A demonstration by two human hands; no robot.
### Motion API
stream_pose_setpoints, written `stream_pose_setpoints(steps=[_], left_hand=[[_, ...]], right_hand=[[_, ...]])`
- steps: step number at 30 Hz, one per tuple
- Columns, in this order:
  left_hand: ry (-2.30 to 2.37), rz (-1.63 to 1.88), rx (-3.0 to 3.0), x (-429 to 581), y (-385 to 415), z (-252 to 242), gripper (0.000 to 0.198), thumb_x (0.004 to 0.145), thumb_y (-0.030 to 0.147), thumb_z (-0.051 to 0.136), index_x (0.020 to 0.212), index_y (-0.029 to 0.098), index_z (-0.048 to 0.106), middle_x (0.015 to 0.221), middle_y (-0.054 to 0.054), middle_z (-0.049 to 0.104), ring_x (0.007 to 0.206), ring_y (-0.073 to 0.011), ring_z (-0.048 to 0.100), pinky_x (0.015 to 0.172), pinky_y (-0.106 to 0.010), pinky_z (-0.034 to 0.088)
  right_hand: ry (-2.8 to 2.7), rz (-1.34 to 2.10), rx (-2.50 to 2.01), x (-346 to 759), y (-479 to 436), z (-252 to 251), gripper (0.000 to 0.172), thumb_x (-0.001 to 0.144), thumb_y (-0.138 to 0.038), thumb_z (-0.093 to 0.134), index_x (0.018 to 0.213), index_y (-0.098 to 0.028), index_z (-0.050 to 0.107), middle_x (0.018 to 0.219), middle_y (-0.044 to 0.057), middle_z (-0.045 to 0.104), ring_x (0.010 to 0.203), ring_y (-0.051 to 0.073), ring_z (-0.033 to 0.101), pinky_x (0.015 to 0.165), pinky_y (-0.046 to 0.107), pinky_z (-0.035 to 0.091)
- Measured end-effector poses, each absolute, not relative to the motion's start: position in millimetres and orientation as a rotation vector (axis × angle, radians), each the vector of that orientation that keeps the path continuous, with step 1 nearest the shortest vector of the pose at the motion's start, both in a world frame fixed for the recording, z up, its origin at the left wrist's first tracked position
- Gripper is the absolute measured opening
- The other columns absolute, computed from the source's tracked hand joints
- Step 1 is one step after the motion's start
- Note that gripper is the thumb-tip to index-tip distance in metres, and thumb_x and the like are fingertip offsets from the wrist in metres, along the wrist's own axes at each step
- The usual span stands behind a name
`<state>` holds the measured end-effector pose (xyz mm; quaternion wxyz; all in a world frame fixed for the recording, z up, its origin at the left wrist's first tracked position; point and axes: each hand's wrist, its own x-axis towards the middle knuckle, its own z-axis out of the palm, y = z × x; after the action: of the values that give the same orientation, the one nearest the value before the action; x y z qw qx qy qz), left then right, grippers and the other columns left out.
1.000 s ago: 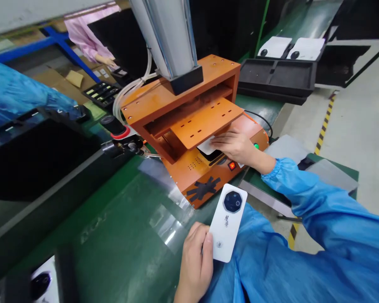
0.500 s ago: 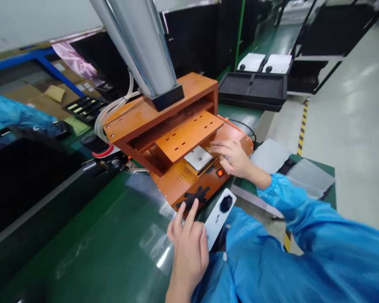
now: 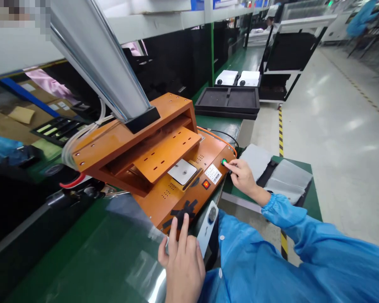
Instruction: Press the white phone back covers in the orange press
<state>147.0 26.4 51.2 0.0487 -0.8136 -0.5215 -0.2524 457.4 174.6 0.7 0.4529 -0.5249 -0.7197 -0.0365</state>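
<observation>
Left hand [image 3: 185, 265] had a white phone [image 3: 207, 227] gripped at its thumb side, two fingers extended at the black tape [image 3: 183, 214]; contact unclear. Second phone [image 3: 183, 171] lay on the orange press [image 3: 158, 206], partly beneath its raised plate [image 3: 167, 153]. Right hand [image 3: 241, 176]: nothing held, fingers loosely bent, forefinger at the green button [image 3: 224, 162]. Step judged: working the button. Next move likely called for both hands clear of the plate. Beyond: black tray [image 3: 227, 99].

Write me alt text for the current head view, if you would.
A person's right hand touches a green button on an orange press; the left hand holds a white phone. A second white panel lies partly beneath the press's plate.
</observation>
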Motion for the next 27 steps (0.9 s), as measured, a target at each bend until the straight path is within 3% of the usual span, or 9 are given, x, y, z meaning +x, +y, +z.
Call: stream_pose_setpoints(steps=[3, 5, 7, 9, 11, 13, 16, 22, 27], left_hand=[[-1.685, -0.930, -2.393, 156.1, 8.8, 59.8, 0.014, 0.090, 0.017, 0.049, 0.081, 0.023, 0.058, 0.119, -0.009, 0.074, 0.140, -0.0332, 0.046, 0.104, -0.049, 0.028], [-1.754, -1.048, -2.336, 166.5, -2.8, 60.0, 0.016, 0.091, 0.017, 0.046, 0.083, 0.024, 0.058, 0.093, -0.007, 0.073, 0.128, -0.0311, 0.055, 0.102, -0.048, 0.029], [-1.801, -1.102, -2.358, 180.2, -10.1, 55.6, 0.019, 0.094, 0.017, 0.043, 0.083, 0.024, 0.056, 0.082, -0.005, 0.068, 0.117, -0.0298, 0.059, 0.100, -0.049, 0.030], [-1.822, -1.107, -2.481, 194.7, -12.3, 47.4, 0.022, 0.097, 0.016, 0.040, 0.083, 0.023, 0.055, 0.082, -0.005, 0.065, 0.113, -0.0287, 0.060, 0.099, -0.048, 0.032], [-1.812, -1.078, -2.629, 206.4, -11.2, 36.6, 0.022, 0.100, 0.017, 0.039, 0.090, 0.022, 0.058, 0.091, -0.007, 0.067, 0.115, -0.0283, 0.059, 0.099, -0.048, 0.034], [-1.781, -1.028, -2.740, 211.8, -8.6, 25.2, 0.023, 0.101, 0.023, 0.042, 0.115, 0.019, 0.060, 0.112, -0.012, 0.068, 0.123, -0.0297, 0.057, 0.101, -0.048, 0.038], [-1.601, -0.925, -2.950, 207.1, -5.8, 12.1, 0.051, 0.099, 0.032, 0.052, 0.148, 0.018, 0.044, 0.138, -0.017, 0.061, 0.129, -0.0302, 0.056, 0.102, -0.047, 0.045], [-1.419, -0.876, -3.143, 186.9, -8.9, 0.0, 0.040, 0.096, 0.030, 0.059, 0.136, 0.024, 0.058, 0.128, -0.010, 0.070, 0.112, -0.0244, 0.069, 0.091, -0.038, 0.059], [-1.428, -0.855, -3.190, 185.4, -14.9, -5.7, 0.032, 0.097, 0.027, 0.058, 0.128, 0.025, 0.063, 0.118, -0.007, 0.074, 0.105, -0.0232, 0.071, 0.086, -0.037, 0.060]], right_hand=[[-1.614, 0.262, -1.267, 456.6, 132.5, -1.3, 0.030, 0.095, -0.023, 0.052, 0.122, -0.024, 0.066, 0.106, 0.009, 0.062, 0.092, 0.023, 0.059, 0.083, 0.041, 0.053], [-1.513, 0.659, -1.220, 445.8, 84.6, -4.9, 0.025, 0.098, -0.039, 0.053, 0.113, -0.026, 0.068, 0.097, 0.007, 0.063, 0.083, 0.022, 0.060, 0.076, 0.038, 0.054], [-1.438, 1.126, -1.088, 425.3, 34.2, -7.3, 0.039, 0.098, -0.057, 0.047, 0.112, -0.028, 0.069, 0.095, 0.007, 0.067, 0.082, 0.023, 0.064, 0.075, 0.039, 0.056], [-1.383, 1.308, -1.066, 401.9, -1.4, -8.4, 0.043, 0.096, -0.064, 0.048, 0.115, -0.031, 0.069, 0.087, 0.005, 0.071, 0.076, 0.024, 0.068, 0.071, 0.039, 0.059], [-1.397, 1.265, -1.210, 391.5, -11.0, -11.7, 0.040, 0.096, -0.060, 0.053, 0.120, -0.031, 0.068, 0.085, 0.003, 0.074, 0.075, 0.023, 0.072, 0.072, 0.037, 0.061], [-1.458, 1.099, -1.446, 409.6, 0.4, -18.1, 0.041, 0.099, -0.055, 0.051, 0.122, -0.025, 0.067, 0.088, 0.004, 0.075, 0.080, 0.023, 0.073, 0.075, 0.036, 0.061], [-1.506, 0.845, -1.768, 489.1, 24.4, -27.0, 0.042, 0.102, -0.049, 0.044, 0.117, -0.016, 0.066, 0.091, 0.009, 0.076, 0.084, 0.023, 0.073, 0.077, 0.036, 0.060], [-1.698, 0.554, -2.334, 634.9, 27.9, -45.1, 0.012, 0.091, -0.019, 0.060, 0.095, -0.012, 0.069, 0.096, 0.018, 0.074, 0.095, 0.027, 0.070, 0.085, 0.034, 0.050], [-1.882, 0.408, -2.570, 644.2, 20.1, -75.3, 0.013, 0.092, -0.015, 0.058, 0.101, -0.013, 0.067, 0.097, 0.016, 0.073, 0.093, 0.024, 0.069, 0.080, 0.030, 0.048]])
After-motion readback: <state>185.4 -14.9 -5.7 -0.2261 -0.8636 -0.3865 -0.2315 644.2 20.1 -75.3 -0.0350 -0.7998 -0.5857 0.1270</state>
